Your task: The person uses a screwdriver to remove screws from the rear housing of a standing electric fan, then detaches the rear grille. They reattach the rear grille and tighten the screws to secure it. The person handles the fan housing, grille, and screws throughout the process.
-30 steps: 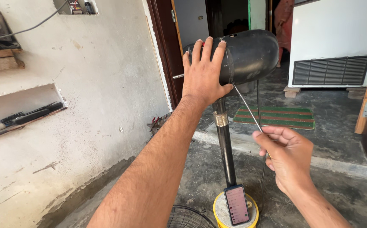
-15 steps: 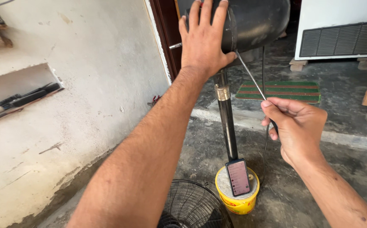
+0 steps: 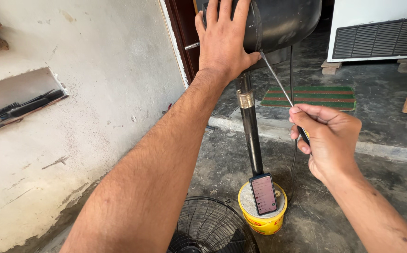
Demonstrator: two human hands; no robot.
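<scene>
The screwdriver (image 3: 278, 84) tip now seems to meet the black motor housing (image 3: 283, 21) underside.

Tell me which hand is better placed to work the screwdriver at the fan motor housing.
Right. The right hand already holds the screwdriver, its tip at the black motor housing. The left hand lies flat on the housing.

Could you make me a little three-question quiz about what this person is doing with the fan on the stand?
1. True or false: the left hand lies flat on the black motor housing.
2. What does the right hand hold?
3. The phone leans against: A the wall, B the stand pole, C the wire fan guard.

Key: 1 true; 2 a thin screwdriver, tip at the housing's seam; 3 B, standing on the yellow bucket.
</scene>
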